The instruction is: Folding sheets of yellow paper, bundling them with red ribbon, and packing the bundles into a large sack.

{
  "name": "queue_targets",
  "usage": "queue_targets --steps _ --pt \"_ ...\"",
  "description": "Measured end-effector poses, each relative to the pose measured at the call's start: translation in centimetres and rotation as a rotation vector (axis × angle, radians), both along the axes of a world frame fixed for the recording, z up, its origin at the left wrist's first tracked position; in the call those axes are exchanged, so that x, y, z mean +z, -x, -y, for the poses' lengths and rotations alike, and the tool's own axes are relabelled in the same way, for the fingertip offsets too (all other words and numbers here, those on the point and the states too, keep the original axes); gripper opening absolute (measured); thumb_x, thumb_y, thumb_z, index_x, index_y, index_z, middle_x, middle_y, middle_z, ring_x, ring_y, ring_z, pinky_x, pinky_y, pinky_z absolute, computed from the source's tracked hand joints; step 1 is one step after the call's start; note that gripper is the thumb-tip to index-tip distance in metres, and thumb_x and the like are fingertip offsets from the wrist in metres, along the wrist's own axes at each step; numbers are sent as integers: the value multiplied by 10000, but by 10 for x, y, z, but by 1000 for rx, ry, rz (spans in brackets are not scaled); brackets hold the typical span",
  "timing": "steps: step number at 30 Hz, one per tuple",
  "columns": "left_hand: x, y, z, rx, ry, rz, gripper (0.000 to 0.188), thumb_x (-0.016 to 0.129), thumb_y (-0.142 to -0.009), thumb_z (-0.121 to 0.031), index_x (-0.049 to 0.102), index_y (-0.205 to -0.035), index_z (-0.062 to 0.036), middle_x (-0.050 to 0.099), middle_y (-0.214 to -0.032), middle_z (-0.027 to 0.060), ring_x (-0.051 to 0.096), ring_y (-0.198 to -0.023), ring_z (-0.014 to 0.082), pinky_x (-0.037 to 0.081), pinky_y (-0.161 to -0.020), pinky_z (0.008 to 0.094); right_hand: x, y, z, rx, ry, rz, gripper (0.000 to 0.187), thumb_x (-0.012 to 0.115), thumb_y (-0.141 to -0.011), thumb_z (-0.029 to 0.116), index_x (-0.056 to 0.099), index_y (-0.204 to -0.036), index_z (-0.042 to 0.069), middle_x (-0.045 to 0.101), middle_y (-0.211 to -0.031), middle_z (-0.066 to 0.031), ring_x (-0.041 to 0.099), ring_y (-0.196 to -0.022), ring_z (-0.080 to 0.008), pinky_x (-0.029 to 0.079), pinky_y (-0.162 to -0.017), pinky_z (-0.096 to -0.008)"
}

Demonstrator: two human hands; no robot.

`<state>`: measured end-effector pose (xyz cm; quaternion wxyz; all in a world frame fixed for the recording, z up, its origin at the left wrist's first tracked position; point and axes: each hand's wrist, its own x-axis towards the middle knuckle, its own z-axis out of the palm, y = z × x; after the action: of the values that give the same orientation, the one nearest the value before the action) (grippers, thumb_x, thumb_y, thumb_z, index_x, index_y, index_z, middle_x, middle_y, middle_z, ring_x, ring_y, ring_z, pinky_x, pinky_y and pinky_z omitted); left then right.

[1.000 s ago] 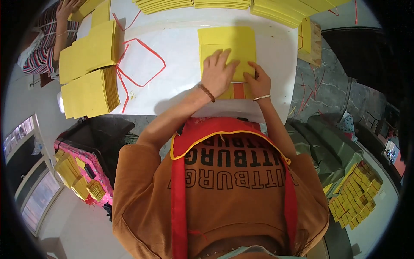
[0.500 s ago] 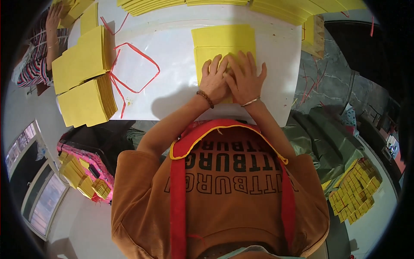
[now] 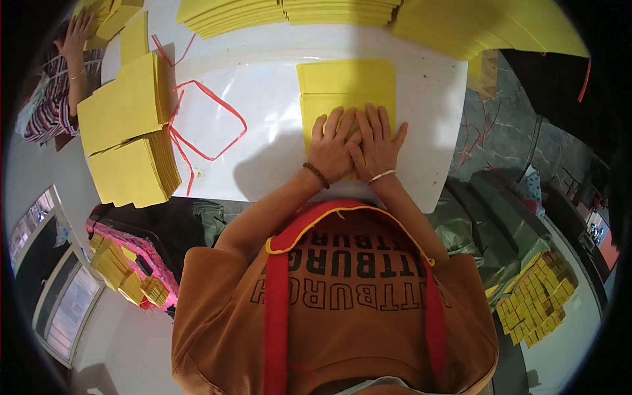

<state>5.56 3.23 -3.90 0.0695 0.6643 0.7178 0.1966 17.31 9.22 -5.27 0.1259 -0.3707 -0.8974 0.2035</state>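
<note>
A yellow folded paper piece [image 3: 345, 79], with a crease or layered edge across its upper part, lies flat on the white table [image 3: 263, 85] in front of me. My left hand [image 3: 331, 146] rests palm down on its nearer half, fingers stretched out. Beside it my right hand [image 3: 377, 141] presses flat too, its fingers spread and its thumb side touching the left hand. Neither hand grips anything. The part of the paper under both palms is hidden.
Stacks of yellow paper [image 3: 125, 105] stand at the table's left, by loose red ties [image 3: 227, 108]. More yellow stacks [image 3: 336, 13] line the far edge. Another person's hand [image 3: 78, 33] is on yellow paper at far left. Bundled yellow packs [image 3: 536, 299] sit lower right.
The whole view has shifted, so the table and paper appear lower. Both hands have slid slightly toward me over the paper, still flat.
</note>
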Motion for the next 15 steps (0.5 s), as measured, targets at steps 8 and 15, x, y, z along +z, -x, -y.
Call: queue_targets --steps 8,15 --pt "-4 16 9 -16 -46 388 350 536 -714 -112 574 -1061 -96 455 -1253 127 382 -1194 290 290 -955 463 3 -3 2 19 -53 87 590 388 -858 492 340 -1346 165 274 -1424 -67 219 -1326 -267 42 -968 -669" --pt "12 41 19 -38 -45 600 581 561 -639 -27 446 -1207 -70 422 -1231 154 365 -1181 339 319 -969 419 8 6 6 0 -129 267 614 424 -851 525 326 -1354 187 239 -1440 -45 182 -1339 -239 93 -974 -666"
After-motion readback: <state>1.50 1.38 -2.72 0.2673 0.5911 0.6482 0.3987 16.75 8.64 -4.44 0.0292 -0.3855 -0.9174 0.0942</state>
